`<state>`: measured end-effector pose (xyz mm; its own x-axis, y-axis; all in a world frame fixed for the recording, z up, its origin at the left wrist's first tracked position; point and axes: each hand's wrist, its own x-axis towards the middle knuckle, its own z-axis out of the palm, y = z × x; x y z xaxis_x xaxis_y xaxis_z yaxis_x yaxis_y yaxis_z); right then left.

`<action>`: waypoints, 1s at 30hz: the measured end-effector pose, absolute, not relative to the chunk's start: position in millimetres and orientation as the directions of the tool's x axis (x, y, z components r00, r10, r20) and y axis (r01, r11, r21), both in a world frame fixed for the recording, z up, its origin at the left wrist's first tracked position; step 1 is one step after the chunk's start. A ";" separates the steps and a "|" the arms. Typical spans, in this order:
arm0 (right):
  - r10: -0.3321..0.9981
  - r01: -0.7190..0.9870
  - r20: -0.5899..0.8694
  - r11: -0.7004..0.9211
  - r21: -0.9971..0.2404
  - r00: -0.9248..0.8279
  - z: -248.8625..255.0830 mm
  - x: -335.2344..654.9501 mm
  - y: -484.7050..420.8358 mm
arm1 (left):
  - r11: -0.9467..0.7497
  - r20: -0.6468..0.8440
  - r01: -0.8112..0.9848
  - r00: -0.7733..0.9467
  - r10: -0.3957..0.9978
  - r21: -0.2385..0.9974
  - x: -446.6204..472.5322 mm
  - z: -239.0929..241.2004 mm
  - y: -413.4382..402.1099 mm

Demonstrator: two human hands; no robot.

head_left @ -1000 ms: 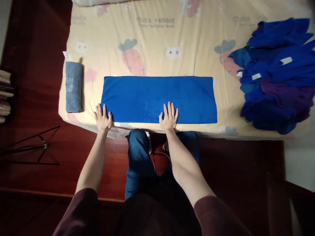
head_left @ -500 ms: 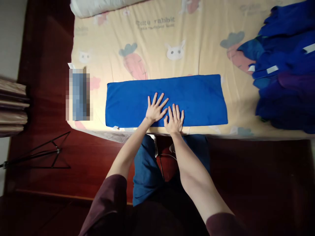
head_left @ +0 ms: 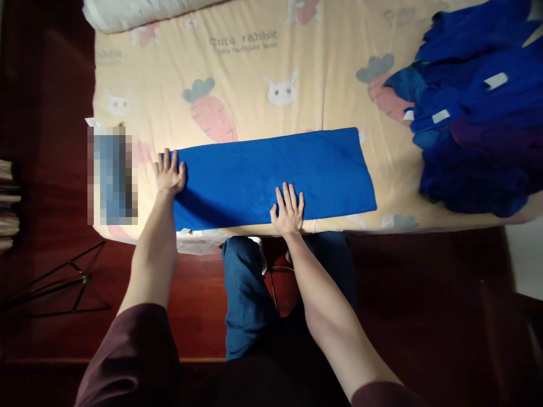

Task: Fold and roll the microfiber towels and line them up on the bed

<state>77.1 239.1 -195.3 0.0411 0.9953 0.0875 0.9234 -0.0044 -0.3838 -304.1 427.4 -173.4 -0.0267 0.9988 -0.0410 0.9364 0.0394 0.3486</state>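
Observation:
A blue towel [head_left: 254,175], folded into a long flat strip, lies along the near edge of the bed. At its left end rests my left hand [head_left: 170,174], open, with the fingertips over the upper left corner. My right hand [head_left: 289,210] lies flat with fingers spread on the towel's lower edge, right of the middle. A small white tag [head_left: 185,231] sticks out at the lower left edge of the cloth.
The bed sheet [head_left: 246,90] is yellow with carrots and rabbits. Crumpled blue cloths [head_left: 475,113] with white tags are heaped at the right. A pixelated blue item [head_left: 111,180] sits at the left edge. Tripod legs [head_left: 78,280] stand on the floor; a white pillow [head_left: 136,14] is behind.
My left hand has slid left from the towel's middle to its left end. The right hand stays at the lower edge. The whole view has shifted a little to the right.

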 end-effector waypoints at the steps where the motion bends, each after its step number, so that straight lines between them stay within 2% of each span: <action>1: 0.996 0.924 0.085 -0.003 -0.382 0.038 -195.0 77.1 239.4 | 0.060 -0.041 0.941 -0.049 0.998 0.334 -309.1 -173.8 429.5; 6: 0.998 0.924 0.050 -0.010 -0.383 0.032 -192.6 78.2 241.2 | 0.022 0.125 0.955 -0.061 0.990 0.297 -264.7 -169.2 379.8; 9: 0.999 0.926 0.037 -0.013 -0.378 0.029 -191.3 78.3 241.5 | -0.035 0.051 0.941 0.019 0.999 0.336 -217.2 -166.7 312.6; 13: 0.999 0.934 0.033 -0.016 -0.358 0.030 -188.3 76.8 241.0 | 0.039 0.052 0.931 -0.062 0.997 0.363 -186.1 -169.8 258.5; 21: 1.000 0.958 0.009 -0.025 -0.285 0.029 -182.4 74.9 241.3 | 0.127 0.102 0.897 -0.187 0.977 0.423 -175.7 -174.6 261.1; 30: 0.999 0.969 0.027 -0.028 -0.246 0.035 -179.7 73.3 240.6 | 0.127 0.129 0.857 -0.218 0.967 0.500 -174.3 -175.8 258.8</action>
